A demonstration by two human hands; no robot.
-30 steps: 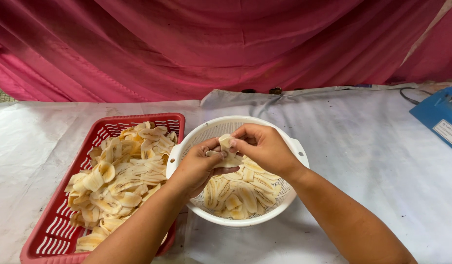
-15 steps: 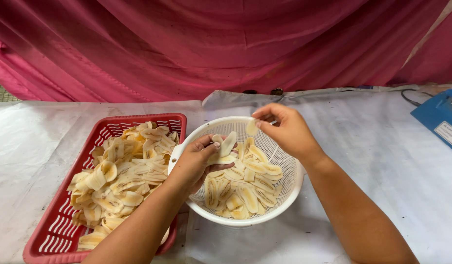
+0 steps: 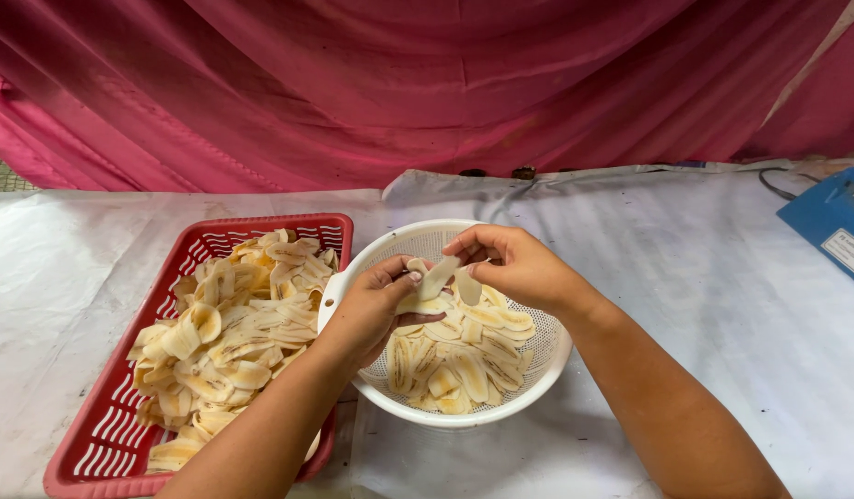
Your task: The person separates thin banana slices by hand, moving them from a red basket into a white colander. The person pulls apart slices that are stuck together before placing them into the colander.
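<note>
My left hand [image 3: 371, 310] holds a small stack of pale banana slices [image 3: 425, 294] over the white colander [image 3: 417, 238]. My right hand [image 3: 510, 268] pinches the top of one long slice [image 3: 439, 275] standing up from that stack. Several loose slices [image 3: 464, 365] lie in the bottom of the colander below both hands. Left of the colander stands a red plastic basket [image 3: 214, 233] heaped with more banana slices [image 3: 228, 333].
A white plastic sheet [image 3: 704, 305] covers the table. A blue machine [image 3: 829, 226] with a cable sits at the right edge. A pink cloth [image 3: 427, 83] hangs behind the table.
My right hand, which had lifted away toward the colander's far rim with one slice, has come back to the stack in my left hand and grips another slice.
</note>
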